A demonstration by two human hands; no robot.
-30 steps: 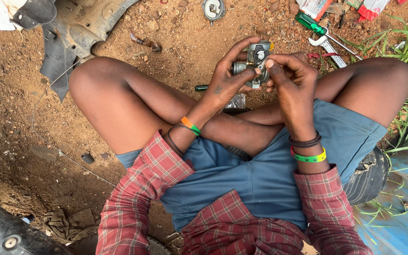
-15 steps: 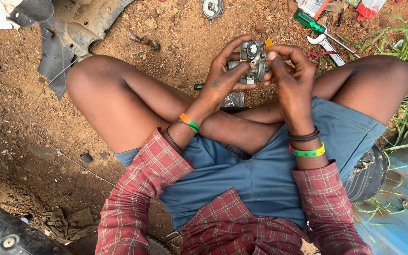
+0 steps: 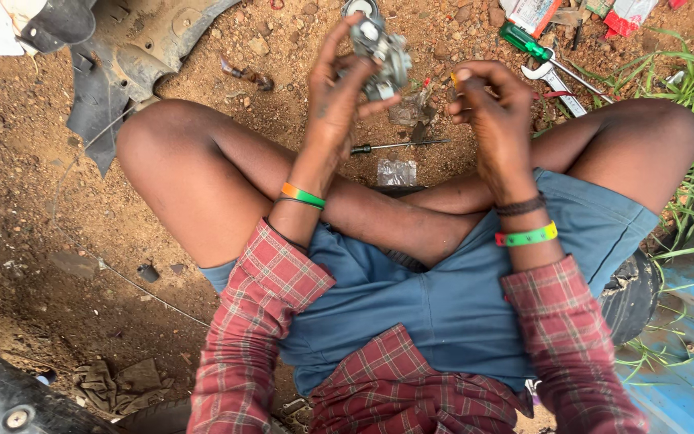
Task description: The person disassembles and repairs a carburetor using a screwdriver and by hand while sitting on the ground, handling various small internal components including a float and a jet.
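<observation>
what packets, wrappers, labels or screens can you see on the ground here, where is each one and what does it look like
Flat printed packet: top edge, right of centre, beside the green-handled screwdriver; rectangular, pale with red markings, partly cut off.
Red wrapper: top right corner near the grass; crumpled, red and white.
Small clear plastic bag: on the dirt between the knees, below the left hand; squarish, see-through, crinkled.
Screens or signs: none in view.

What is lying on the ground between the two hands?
In the head view, between the left hand and right hand: crumpled clear plastic on reddish dirt.
</observation>
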